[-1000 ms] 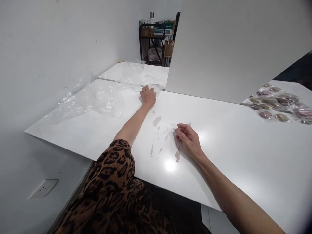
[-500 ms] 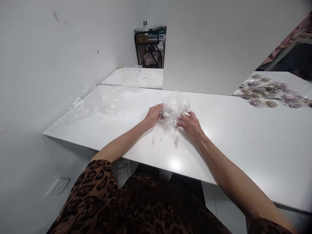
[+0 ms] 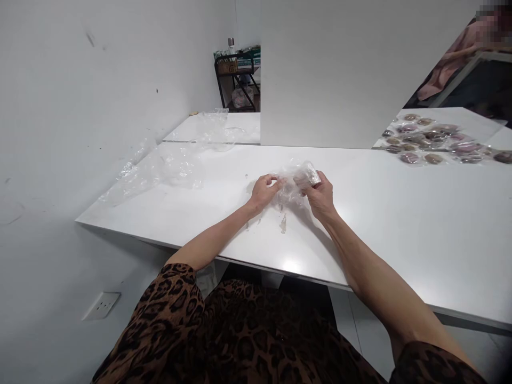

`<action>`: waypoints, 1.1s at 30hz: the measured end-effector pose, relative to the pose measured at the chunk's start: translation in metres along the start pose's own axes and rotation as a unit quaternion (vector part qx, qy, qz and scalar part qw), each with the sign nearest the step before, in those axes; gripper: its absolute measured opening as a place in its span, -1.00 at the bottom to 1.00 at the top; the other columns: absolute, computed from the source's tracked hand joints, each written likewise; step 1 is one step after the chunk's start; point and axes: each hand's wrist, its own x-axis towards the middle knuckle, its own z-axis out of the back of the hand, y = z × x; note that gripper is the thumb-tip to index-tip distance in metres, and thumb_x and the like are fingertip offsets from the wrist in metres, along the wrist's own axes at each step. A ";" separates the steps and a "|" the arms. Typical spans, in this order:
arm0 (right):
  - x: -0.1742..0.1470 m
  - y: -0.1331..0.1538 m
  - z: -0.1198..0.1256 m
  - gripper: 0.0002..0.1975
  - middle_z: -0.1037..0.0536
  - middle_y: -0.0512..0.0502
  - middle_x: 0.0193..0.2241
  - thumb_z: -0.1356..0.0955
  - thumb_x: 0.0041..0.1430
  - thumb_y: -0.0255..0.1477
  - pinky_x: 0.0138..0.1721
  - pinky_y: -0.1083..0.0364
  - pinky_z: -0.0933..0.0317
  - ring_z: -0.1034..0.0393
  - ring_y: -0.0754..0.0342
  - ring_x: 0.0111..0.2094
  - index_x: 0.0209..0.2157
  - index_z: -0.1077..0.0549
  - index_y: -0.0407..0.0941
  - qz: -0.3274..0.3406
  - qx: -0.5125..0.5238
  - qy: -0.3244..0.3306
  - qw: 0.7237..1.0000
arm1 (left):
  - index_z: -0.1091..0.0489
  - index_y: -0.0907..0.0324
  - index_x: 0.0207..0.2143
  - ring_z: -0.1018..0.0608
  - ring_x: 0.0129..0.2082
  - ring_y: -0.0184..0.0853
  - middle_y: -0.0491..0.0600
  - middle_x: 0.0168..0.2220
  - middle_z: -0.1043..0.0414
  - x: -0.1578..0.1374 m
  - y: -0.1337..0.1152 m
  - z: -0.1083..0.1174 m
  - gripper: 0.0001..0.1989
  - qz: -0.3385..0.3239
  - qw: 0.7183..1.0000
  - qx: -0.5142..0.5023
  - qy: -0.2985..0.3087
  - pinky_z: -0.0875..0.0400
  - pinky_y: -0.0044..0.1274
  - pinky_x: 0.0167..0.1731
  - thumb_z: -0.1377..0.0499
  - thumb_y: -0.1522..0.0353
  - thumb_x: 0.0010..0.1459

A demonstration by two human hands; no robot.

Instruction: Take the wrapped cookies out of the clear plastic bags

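Crumpled clear plastic wrap stretches between my hands, just above the white table. My right hand is closed around a small bundle in shiny clear plastic; what lies inside it cannot be made out. To its left, my left hand has thumb and fingers pinched on the loose edge of the wrap. Light brownish smears mark the table top below the wrap.
Loose clear plastic bags spread over the table's left end by the wall. At the back right lie several plastic-wrapped brown and pinkish round pieces. A grey panel rises behind the table. Upper right, a person in pink is partly visible.
My right hand has turned and lifted the bundle to the right, its grip now firmer. My left hand has shifted right, drawing at the wrap. The view has moved slightly.
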 end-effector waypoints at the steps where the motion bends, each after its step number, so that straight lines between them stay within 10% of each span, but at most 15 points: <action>1: 0.001 0.002 0.000 -0.53 -0.36 0.12 -0.51 -0.62 -0.23 -0.20 -0.48 0.16 -0.14 -0.18 0.19 -0.49 -0.33 -0.42 -0.05 -0.019 0.017 -0.001 1.000 | -0.51 0.17 -0.23 -0.58 -0.04 -0.27 0.03 -0.09 -0.56 0.001 0.000 0.000 -0.71 -0.002 1.000 -0.019 -0.011 -0.48 -0.49 -0.09 -0.35 0.14 0.19; 7: 0.009 0.003 0.012 -0.45 -0.37 0.09 -0.58 -0.69 -0.39 -0.17 -0.58 0.17 -0.15 -0.20 0.23 -0.57 -0.45 -0.43 -0.11 -0.180 0.074 0.042 0.980 | -0.32 0.19 -0.36 -0.58 -0.39 -0.46 -0.06 -0.29 -0.53 0.002 -0.020 0.013 -0.64 0.053 0.978 -0.199 -0.013 -0.33 -0.64 -0.41 -0.25 0.10 0.31; 12: 0.007 -0.002 0.013 -0.46 -0.34 0.08 -0.68 -0.70 -0.39 -0.13 -0.68 0.19 -0.04 -0.13 0.25 -0.65 -0.54 -0.44 -0.13 -0.244 0.024 0.114 0.963 | -0.39 0.19 -0.06 -0.65 -0.12 -0.26 0.12 -0.08 -0.56 0.014 -0.047 0.019 -0.53 0.080 0.962 -0.256 0.049 -0.49 -0.52 -0.24 -0.05 -0.03 0.40; 16: 0.007 -0.003 0.014 -0.49 -0.39 0.06 -0.66 -0.71 -0.43 -0.22 -0.67 0.19 -0.07 -0.18 0.24 -0.65 -0.53 -0.46 -0.14 -0.237 0.027 0.118 0.964 | -0.26 0.07 0.31 -0.53 0.17 -0.10 0.18 0.20 -0.42 0.025 -0.053 0.020 -0.42 -0.001 0.987 -0.144 0.076 -0.48 -0.36 -0.04 -0.08 -0.01 0.40; 20: 0.010 -0.005 0.017 -0.52 -0.39 0.06 -0.66 -0.70 -0.38 -0.24 -0.66 0.17 -0.10 -0.19 0.21 -0.64 -0.52 -0.45 -0.12 -0.232 0.034 0.107 0.966 | -0.33 0.04 0.29 -0.46 0.22 -0.11 0.14 0.29 -0.36 0.012 -0.041 0.024 -0.49 -0.089 0.992 0.080 0.045 -0.35 -0.30 0.17 -0.19 0.11 0.35; 27: 0.013 -0.008 0.014 -0.65 -0.40 0.04 -0.66 -0.65 -0.28 -0.40 -0.63 0.19 -0.14 -0.21 0.21 -0.61 -0.55 -0.45 -0.13 -0.235 0.045 0.045 0.970 | -0.59 0.15 -0.14 -0.59 -0.18 -0.17 0.01 -0.33 -0.58 -0.048 -0.035 0.039 -0.74 -0.152 0.923 0.290 0.201 -0.37 -0.28 0.05 -0.18 0.20 0.34; 33: 0.010 -0.004 0.012 -0.62 -0.29 0.11 -0.70 -0.65 -0.29 -0.41 -0.67 0.21 -0.01 -0.11 0.26 -0.64 -0.54 -0.42 -0.13 -0.223 0.034 0.005 0.974 | -0.57 0.05 -0.02 -0.62 -0.11 -0.24 0.06 -0.02 -0.60 -0.097 -0.055 0.045 -0.75 -0.138 0.872 0.203 0.424 -0.46 -0.42 -0.11 -0.23 0.20 0.32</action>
